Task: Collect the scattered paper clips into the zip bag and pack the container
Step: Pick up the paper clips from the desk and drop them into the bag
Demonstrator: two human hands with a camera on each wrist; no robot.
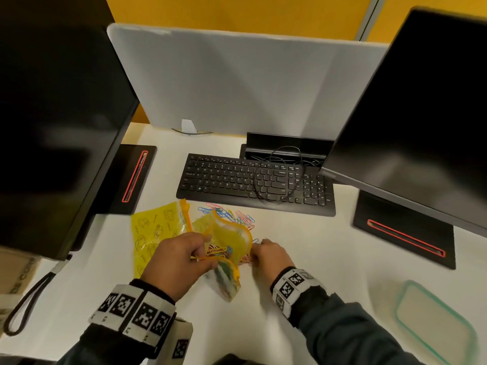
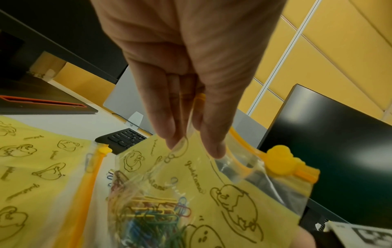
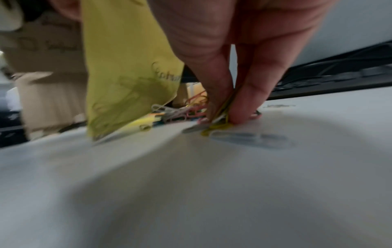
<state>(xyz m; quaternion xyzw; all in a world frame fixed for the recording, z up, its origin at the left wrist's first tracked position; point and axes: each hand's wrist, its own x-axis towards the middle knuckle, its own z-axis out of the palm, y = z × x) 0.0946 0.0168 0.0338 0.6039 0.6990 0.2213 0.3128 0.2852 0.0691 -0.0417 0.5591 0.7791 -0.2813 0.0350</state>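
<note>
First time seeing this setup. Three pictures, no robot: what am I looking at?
A person wears three cameras: one on the head, one on each wrist. The head view looks down on a white desk; the wrist views show each grip close up. The left hand pinches the rim of a yellow zip bag with clips inside. The right hand pinches a few paper clips on the desk. Nearby lie loose clips, a second bag, a keyboard and a green-rimmed container.

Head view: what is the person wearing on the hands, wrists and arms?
The left hand and right hand are bare, no gloves. Each wrist carries a white band printed with black square markers, over a black cuff. Dark grey-blue sleeves cover both forearms.
</note>
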